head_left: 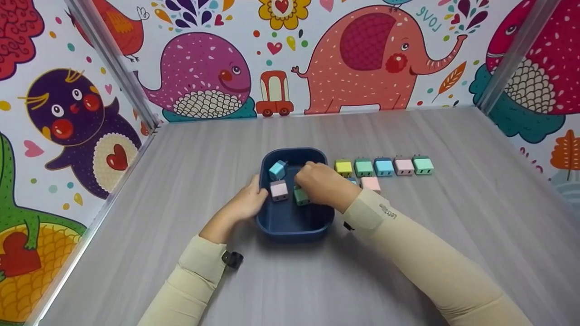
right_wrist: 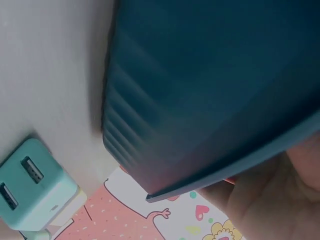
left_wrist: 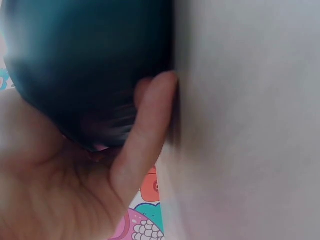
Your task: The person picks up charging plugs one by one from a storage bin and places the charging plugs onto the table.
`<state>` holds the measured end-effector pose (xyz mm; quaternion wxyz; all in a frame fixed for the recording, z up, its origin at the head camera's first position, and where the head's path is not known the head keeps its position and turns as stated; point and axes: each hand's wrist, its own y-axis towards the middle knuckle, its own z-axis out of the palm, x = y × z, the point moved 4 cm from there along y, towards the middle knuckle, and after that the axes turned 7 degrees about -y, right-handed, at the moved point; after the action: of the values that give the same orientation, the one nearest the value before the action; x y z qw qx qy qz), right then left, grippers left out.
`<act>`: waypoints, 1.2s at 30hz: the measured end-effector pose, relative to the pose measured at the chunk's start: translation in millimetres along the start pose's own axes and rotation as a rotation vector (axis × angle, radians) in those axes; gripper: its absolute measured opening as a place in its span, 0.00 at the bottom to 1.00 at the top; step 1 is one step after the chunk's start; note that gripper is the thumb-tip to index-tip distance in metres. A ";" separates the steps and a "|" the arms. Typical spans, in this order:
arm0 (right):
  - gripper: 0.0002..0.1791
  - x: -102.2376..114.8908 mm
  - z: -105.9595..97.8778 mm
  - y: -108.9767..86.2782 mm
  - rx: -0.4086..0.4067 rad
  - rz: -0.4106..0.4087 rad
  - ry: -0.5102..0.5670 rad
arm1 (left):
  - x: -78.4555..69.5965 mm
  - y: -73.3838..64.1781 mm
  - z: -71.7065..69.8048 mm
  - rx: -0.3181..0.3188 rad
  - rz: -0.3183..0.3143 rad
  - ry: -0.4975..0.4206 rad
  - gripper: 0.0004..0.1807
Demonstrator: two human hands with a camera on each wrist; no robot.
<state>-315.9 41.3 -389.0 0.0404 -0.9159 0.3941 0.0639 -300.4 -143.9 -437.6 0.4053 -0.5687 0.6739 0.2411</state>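
A dark blue box [head_left: 294, 235] with rounded corners stands on the table. My left hand [head_left: 249, 199] holds its left wall; in the left wrist view a finger [left_wrist: 147, 130] lies along the box's underside edge. My right hand [head_left: 321, 183] reaches over the right rim into the box, fingers bent down at a dark green USB charger [head_left: 302, 196]. Its fingertips are hidden in the head view. Also in the box are a blue charger [head_left: 277, 170], tilted, and a pink charger [head_left: 279, 191]. The right wrist view shows the box's outer wall [right_wrist: 200, 90] with part of the hand behind it.
Right of the box, a row of chargers runs from a yellow one [head_left: 343, 167] to a mint green one [head_left: 423, 165]. Nearer me are a pink charger [head_left: 370, 183] and a blue one partly hidden by my right hand. Printed walls [head_left: 281, 59] border the table [head_left: 204, 149].
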 end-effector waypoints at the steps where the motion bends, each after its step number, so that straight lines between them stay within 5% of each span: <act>1: 0.13 0.2 -0.8 -0.6 -0.007 -0.002 0.013 | 0.1 0.0 0.1 0.001 0.000 -0.001 0.29; 14: 0.12 6.2 2.9 -1.6 -0.055 -0.032 0.067 | -1.0 -1.1 0.2 -0.004 -0.004 -0.003 0.30; 22: 0.15 7.5 4.9 -5.1 -0.004 0.018 0.137 | -0.9 -1.3 -0.5 -0.013 -0.010 0.006 0.28; 36: 0.15 12.5 4.7 -9.9 -0.018 -0.048 0.071 | -1.5 -1.3 -0.9 -0.008 0.040 0.008 0.29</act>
<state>-300.6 39.8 -395.2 0.0197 -0.9271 0.3728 0.0338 -299.3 -144.0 -435.7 0.3956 -0.5577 0.6857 0.2497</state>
